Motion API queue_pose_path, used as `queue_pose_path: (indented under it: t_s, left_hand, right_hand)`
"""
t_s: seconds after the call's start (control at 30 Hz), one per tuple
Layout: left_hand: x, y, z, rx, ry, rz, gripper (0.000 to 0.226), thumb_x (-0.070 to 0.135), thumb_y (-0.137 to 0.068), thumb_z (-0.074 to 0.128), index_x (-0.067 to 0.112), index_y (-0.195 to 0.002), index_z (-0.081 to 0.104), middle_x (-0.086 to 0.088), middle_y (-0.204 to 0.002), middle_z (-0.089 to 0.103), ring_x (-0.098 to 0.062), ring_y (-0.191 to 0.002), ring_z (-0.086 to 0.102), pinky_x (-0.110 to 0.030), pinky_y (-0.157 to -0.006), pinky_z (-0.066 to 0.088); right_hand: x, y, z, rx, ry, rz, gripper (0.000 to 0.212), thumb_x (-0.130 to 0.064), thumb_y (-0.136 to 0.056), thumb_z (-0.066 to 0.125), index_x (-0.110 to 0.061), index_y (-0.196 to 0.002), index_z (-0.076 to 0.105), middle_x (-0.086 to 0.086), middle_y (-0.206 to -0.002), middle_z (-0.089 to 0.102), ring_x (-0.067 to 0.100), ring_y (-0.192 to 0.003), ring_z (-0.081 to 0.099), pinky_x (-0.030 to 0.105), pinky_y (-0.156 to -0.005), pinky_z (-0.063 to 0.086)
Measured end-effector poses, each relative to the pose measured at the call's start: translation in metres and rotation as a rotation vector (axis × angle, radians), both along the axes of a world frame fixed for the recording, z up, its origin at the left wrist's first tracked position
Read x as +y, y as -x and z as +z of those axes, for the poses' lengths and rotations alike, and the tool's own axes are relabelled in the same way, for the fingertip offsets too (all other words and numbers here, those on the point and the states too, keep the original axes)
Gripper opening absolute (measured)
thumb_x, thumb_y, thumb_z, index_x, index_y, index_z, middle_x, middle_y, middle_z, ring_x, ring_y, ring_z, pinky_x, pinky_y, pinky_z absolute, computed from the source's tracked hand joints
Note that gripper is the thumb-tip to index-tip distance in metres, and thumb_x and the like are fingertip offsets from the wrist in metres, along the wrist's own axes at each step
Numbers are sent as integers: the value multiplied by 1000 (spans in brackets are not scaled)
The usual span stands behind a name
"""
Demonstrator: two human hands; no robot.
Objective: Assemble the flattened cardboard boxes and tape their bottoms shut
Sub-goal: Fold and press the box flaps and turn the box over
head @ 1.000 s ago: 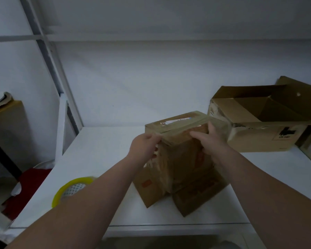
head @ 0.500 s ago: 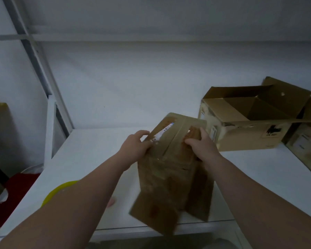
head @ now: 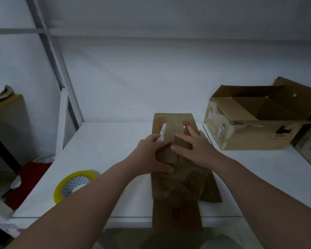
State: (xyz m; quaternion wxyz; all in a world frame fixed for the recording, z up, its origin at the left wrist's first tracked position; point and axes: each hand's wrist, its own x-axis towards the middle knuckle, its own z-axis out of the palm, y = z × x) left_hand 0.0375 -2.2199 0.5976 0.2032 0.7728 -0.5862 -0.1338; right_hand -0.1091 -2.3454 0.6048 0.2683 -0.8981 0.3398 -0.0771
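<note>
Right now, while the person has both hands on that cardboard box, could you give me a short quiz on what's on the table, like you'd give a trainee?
1. True or false: the yellow tape roll lies on the white table, to the left of the small box.
2. Where do the left hand and right hand rest? A: on the small box's top flaps. B: on the tape roll. C: on the bare table.
3. Fill in: the large box at the right stands with its top ____.
Key: 1 true; 2 A; 3 open.
</note>
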Motion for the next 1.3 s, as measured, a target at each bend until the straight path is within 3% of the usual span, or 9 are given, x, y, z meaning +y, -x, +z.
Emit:
queue_pose_path:
  t_s: [0.1, 0.33, 0.57, 0.67, 0.83, 0.97, 1.07, 1.2, 1.3]
  left_hand:
    - [-1, -6, -5, -29, 148, 119, 77, 41, -75, 76, 24, -142, 43, -3, -147, 36, -19, -134, 34, -29, -108, 29]
    - [15, -17, -7, 6, 226, 102, 57, 27, -82, 72, 18, -135, 53, -3, -127, 57, -21, -119, 49, -23, -95, 38]
    - [57, -61, -41, -46, -111, 433, 63, 32, -90, 62, 20, -146, 36, -12, -141, 40, -24, -130, 41, -31, -105, 33]
    - [81, -74, -59, -96, -364, 498, 72, 41, -86, 64, 24, -148, 32, -15, -136, 36, -31, -126, 43, -31, -104, 34]
    - [111, -79, -79, -100, -473, 494, 85, 62, -81, 60, 23, -149, 28, -16, -145, 28, -28, -132, 39, -34, -109, 32]
    - [116, -84, -88, -162, -523, 517, 63, 37, -95, 49, 23, -151, 24, -13, -146, 35, -27, -138, 30, -40, -109, 36]
    - [114, -84, -87, -95, -454, 546, 52, 20, -96, 47, 27, -146, 34, -7, -142, 45, -23, -129, 45, -36, -103, 42]
    - [114, -90, -74, -46, -155, 654, 42, 9, -88, 51, 26, -126, 57, -5, -121, 58, -24, -109, 57, -29, -84, 44]
    - [109, -84, -49, 292, 174, 732, 23, 9, -87, 59, 28, -99, 64, -3, -95, 56, -25, -84, 54, -29, -73, 42]
  right_hand:
    - [6, 0, 1, 110, 65, 133, 100, -81, -59, 54, -46, -147, 20, -5, -160, -11, 25, -145, -17, 58, -115, 7]
    - [9, -2, -8, 286, 427, 204, 80, -54, -91, 51, -40, -150, -1, -2, -160, -9, 26, -147, -10, 51, -116, 15]
    - [22, -16, -10, 257, 654, 115, 73, -41, -97, 46, -28, -152, 1, -1, -159, 8, 28, -147, 0, 50, -116, 9]
    - [32, -24, -15, 183, 723, 106, 71, -26, -94, 52, -25, -152, 11, 3, -158, 16, 31, -146, 6, 52, -116, 8]
    - [52, -44, -21, -97, 906, 188, 58, -7, -70, 74, -15, -125, 59, 7, -126, 61, 34, -120, 51, 53, -103, 35]
    - [73, -58, -27, -204, 926, 278, 49, -5, -67, 75, -12, -114, 68, 3, -111, 68, 29, -106, 58, 47, -101, 41]
    - [84, -62, -33, -254, 884, 300, 46, -3, -61, 77, -12, -106, 71, 0, -99, 70, 27, -100, 60, 40, -91, 48]
    - [99, -64, -31, -231, 688, 305, 42, -3, -73, 71, -13, -114, 69, 0, -110, 70, 25, -111, 58, 37, -85, 54]
    - [107, -69, -29, -150, 326, 254, 39, -21, -94, 51, -23, -133, 55, 4, -126, 59, 19, -121, 48, 33, -93, 45]
